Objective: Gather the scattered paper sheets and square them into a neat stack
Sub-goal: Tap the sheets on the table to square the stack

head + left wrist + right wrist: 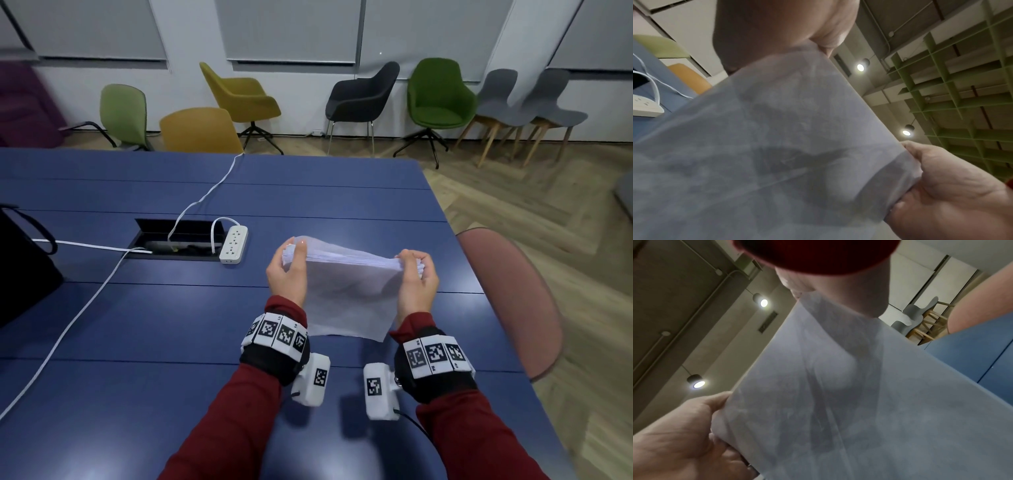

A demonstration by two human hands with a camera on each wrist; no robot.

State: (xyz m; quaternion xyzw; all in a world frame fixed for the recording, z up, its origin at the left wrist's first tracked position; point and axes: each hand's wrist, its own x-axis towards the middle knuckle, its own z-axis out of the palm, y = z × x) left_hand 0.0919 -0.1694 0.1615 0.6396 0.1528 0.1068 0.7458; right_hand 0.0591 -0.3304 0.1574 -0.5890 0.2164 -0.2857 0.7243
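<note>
A stack of white paper sheets (346,291) is held on edge over the blue table (137,325), its lower edge close to the tabletop. My left hand (291,270) grips the stack's upper left side, thumb on the near face. My right hand (416,277) grips the upper right side the same way. In the left wrist view the paper (777,146) fills most of the picture, with my left hand (818,32) above it and my right hand (951,186) at its far edge. The right wrist view shows the paper (859,402) between my right hand (838,293) and left hand (684,434).
A white power strip (233,244) lies beside an open cable well (178,240) left of the paper, with white cables (85,305) running across the table. A black bag (20,267) sits at the left edge. A pink chair (513,298) stands at the table's right side.
</note>
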